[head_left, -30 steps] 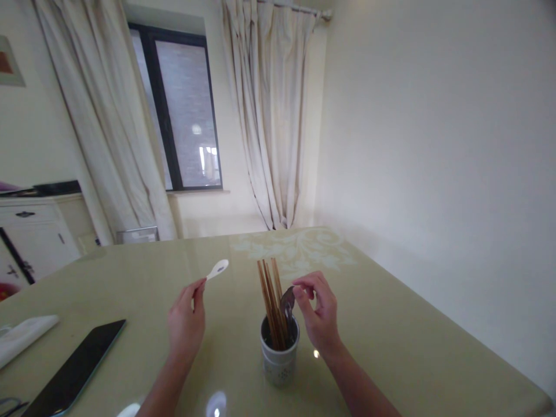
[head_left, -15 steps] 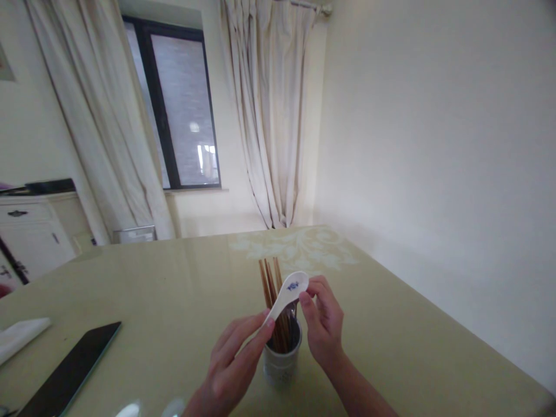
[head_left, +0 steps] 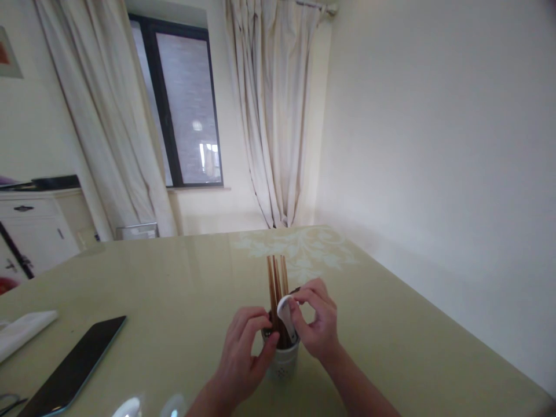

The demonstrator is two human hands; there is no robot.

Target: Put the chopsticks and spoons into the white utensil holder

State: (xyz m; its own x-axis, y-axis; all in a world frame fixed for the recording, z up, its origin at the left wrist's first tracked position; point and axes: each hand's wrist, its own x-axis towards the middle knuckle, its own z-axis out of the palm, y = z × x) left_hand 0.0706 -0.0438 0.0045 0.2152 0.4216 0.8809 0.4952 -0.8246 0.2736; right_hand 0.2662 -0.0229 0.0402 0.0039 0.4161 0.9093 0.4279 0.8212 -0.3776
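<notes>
A white ceramic soup spoon [head_left: 285,317] is tilted bowl-up, its handle down inside a grey utensil holder [head_left: 284,366] on the table. My right hand [head_left: 318,318] pinches the spoon's bowl between thumb and fingers. Several brown wooden chopsticks [head_left: 277,289] stand in the holder, just left of the spoon. My left hand [head_left: 245,347] is curled at the holder's left rim, with thumb and fingertips beside the chopsticks; its grip there is partly hidden. A dark utensil end shows behind the right fingers.
A dark tablet-like slab [head_left: 76,365] lies at the left of the glossy green table [head_left: 182,289], beside a white object [head_left: 28,330]. The white wall [head_left: 434,174] runs along the table's right edge. A white cabinet [head_left: 35,226] stands beyond at left.
The spoon has turned from slanting over the holder to handle-down inside it. My left hand has let go of its handle and moved to the rim. My right hand still holds the bowl.
</notes>
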